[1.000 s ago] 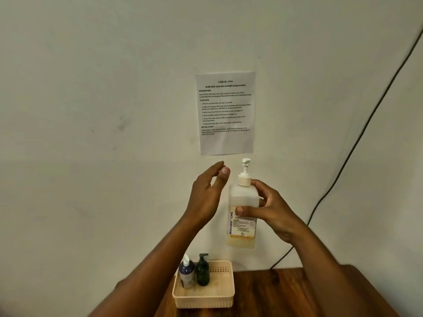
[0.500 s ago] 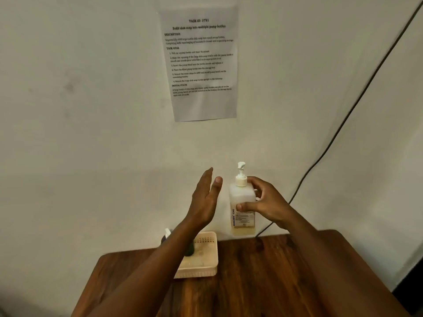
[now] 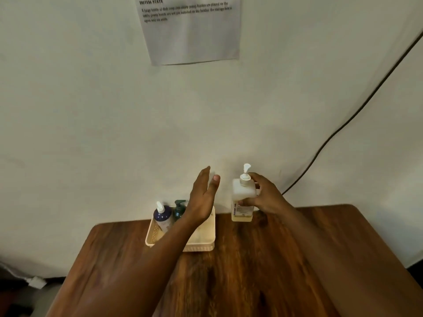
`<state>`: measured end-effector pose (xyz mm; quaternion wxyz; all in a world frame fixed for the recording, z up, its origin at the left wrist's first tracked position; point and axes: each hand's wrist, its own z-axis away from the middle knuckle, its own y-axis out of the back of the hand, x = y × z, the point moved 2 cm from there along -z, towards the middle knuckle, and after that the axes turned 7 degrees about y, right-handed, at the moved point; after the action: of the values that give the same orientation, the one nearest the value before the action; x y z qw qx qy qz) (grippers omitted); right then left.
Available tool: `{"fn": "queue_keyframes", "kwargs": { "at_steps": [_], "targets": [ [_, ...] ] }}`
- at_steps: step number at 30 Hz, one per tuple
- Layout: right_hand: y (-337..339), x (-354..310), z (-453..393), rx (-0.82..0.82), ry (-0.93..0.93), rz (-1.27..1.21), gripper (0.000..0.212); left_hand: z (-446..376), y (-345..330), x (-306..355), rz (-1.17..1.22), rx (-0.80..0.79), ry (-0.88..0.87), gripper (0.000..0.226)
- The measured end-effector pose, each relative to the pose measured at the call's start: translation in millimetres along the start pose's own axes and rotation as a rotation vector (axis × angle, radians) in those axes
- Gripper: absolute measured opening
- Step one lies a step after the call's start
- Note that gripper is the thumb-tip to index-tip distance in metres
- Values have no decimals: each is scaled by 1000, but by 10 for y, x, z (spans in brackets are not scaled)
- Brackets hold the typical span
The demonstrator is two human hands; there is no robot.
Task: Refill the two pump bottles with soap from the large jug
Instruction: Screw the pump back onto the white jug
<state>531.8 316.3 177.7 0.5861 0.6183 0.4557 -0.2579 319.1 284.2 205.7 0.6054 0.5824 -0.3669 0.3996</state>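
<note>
My right hand (image 3: 263,197) grips the large translucent soap jug (image 3: 242,197) with a white pump head; the jug stands upright at the back of the wooden table (image 3: 251,271), by the wall. A little pale soap shows at its bottom. My left hand (image 3: 204,197) hovers with straight fingers, holding nothing, to the left of the jug and above a cream basket (image 3: 201,244). In the basket's back left corner stand a dark blue pump bottle (image 3: 163,217) with a white pump and a dark green pump bottle (image 3: 179,210), partly hidden by my left forearm.
A printed sheet (image 3: 194,30) hangs on the pale wall above the table. A black cable (image 3: 343,124) runs down the wall at the right, ending behind the table. The floor at the lower left is dark, with a white object (image 3: 36,282) on it.
The jug came down from mid-air to the tabletop with my right hand still around it. My left hand stayed open beside it. The view tilted downward, showing more of the table.
</note>
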Motion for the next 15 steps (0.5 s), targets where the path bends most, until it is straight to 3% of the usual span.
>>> {"fn": "queue_keyframes", "kwargs": {
  "at_steps": [15],
  "targets": [
    [-384,1275,-274,20,-104,216,97,-376,-452,-817,-47,-23,95,86]
  ]
}}
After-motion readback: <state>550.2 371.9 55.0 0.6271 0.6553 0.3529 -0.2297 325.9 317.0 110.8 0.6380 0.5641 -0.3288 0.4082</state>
